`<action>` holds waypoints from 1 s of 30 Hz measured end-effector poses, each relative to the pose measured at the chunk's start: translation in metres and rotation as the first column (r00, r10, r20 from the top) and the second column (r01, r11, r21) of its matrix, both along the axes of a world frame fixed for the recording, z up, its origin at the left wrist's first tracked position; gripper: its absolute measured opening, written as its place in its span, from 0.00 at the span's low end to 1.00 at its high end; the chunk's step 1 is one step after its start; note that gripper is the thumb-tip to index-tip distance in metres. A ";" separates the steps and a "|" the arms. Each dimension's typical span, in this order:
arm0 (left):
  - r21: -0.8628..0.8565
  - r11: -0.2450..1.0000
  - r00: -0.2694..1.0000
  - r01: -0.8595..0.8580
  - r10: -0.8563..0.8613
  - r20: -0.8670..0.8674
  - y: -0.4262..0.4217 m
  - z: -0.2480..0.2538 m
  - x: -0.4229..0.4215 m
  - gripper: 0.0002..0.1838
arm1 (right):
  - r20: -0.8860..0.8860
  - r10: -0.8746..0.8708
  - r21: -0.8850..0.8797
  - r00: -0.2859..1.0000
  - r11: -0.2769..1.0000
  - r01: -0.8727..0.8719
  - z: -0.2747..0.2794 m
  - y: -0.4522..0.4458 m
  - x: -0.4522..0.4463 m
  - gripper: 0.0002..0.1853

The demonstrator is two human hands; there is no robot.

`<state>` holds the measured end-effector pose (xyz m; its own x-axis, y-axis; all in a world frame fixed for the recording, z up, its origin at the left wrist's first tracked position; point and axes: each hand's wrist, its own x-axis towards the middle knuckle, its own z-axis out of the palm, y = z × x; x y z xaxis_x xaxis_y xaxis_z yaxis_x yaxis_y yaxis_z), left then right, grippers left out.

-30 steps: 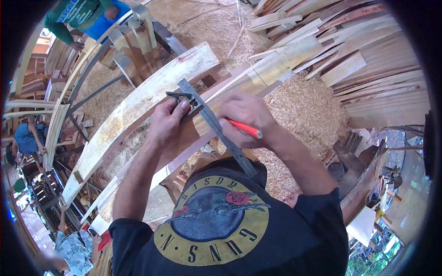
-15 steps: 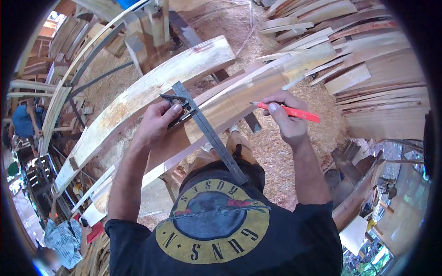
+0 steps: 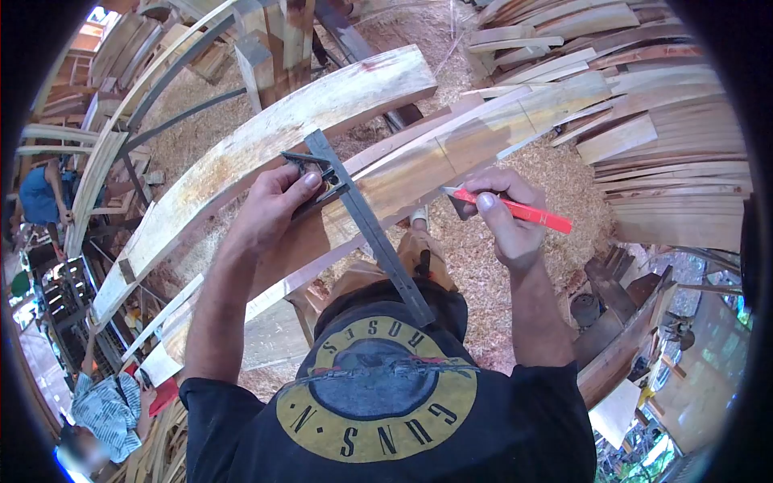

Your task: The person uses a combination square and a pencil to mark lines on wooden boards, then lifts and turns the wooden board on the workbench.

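My left hand (image 3: 278, 197) is closed on the head of a combination square (image 3: 366, 221), thumb on top. The square's long steel blade lies slantwise across a curved timber (image 3: 411, 173), its lower end reaching over toward my shirt. In my right hand (image 3: 515, 217) is a red carpenter's pencil (image 3: 527, 213), pinched between thumb and fingers. Its sharpened tip points left, just off the near edge of the timber and apart from the blade. Thin dark lines cross the timber's face to the right of the square.
A thicker curved beam (image 3: 274, 141) lies beyond the timber. Stacked curved planks (image 3: 668, 161) fill the right side. Wood shavings (image 3: 483, 266) cover the ground. At far left a person in blue (image 3: 40, 197) bends over, and another in a striped shirt (image 3: 109, 414) is at lower left.
My right hand with the pencil has shifted slightly right and down, the tip moving off the timber's face. The square stays in my left hand at much the same place; the view has shifted slightly.
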<state>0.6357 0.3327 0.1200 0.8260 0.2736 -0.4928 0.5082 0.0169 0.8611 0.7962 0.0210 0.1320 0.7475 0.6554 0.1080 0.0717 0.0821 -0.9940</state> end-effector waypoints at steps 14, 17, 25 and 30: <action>0.057 0.997 0.998 -0.056 0.056 0.005 -0.010 0.002 -0.001 0.17 | 0.464 0.100 -0.058 0.880 0.995 -0.082 0.000 0.032 -0.032 0.10; 0.014 0.997 0.997 -0.078 0.078 0.010 -0.010 0.002 0.000 0.17 | 0.505 0.097 -0.045 0.858 0.995 -0.086 -0.003 0.036 -0.038 0.11; 0.041 0.999 0.999 -0.031 0.033 -0.033 -0.001 -0.006 -0.003 0.17 | 0.626 0.009 0.031 0.780 0.999 -0.036 -0.003 0.045 -0.042 0.12; 0.017 0.999 0.999 -0.033 0.033 -0.028 -0.004 -0.003 -0.003 0.18 | 0.635 -0.004 0.045 0.773 0.999 -0.031 -0.009 0.045 -0.044 0.12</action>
<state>0.6327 0.3287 0.1168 0.8021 0.3088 -0.5112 0.5319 0.0200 0.8466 0.7523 0.0656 0.1227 0.4889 0.6453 0.5870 0.6831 0.1353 -0.7177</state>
